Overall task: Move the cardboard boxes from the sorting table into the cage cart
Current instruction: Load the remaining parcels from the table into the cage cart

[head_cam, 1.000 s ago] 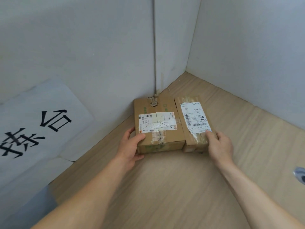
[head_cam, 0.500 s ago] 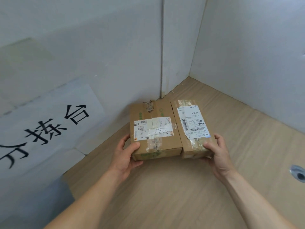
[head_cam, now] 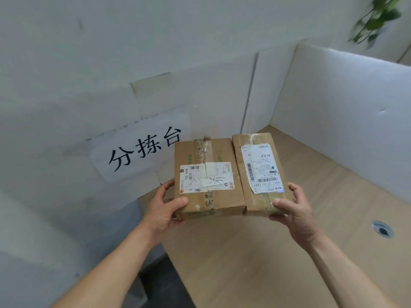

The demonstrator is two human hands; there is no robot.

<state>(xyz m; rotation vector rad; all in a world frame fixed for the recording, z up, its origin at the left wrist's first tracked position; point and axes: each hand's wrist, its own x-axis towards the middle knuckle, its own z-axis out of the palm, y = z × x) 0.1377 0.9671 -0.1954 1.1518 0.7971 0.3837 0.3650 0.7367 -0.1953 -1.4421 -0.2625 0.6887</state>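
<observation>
Two taped cardboard boxes are held side by side in the air above the wooden sorting table [head_cam: 289,252]. The wider box [head_cam: 206,156] carries a white label, and my left hand [head_cam: 163,210] grips its near left corner, thumb on top. The narrower box [head_cam: 258,141] has a long shipping label, and my right hand [head_cam: 293,210] grips its near right corner. The boxes touch along their inner sides. No cage cart is in view.
White foam panels [head_cam: 333,107] wall the table's back and right side. A paper sign with black characters [head_cam: 142,150] hangs on the left panel. A round cable hole [head_cam: 382,229] sits in the tabletop at right. Green leaves [head_cam: 375,21] show top right.
Both hands took hold of the boxes, lifted them off the tabletop and brought them out of the corner toward me. The view has swung left and up.
</observation>
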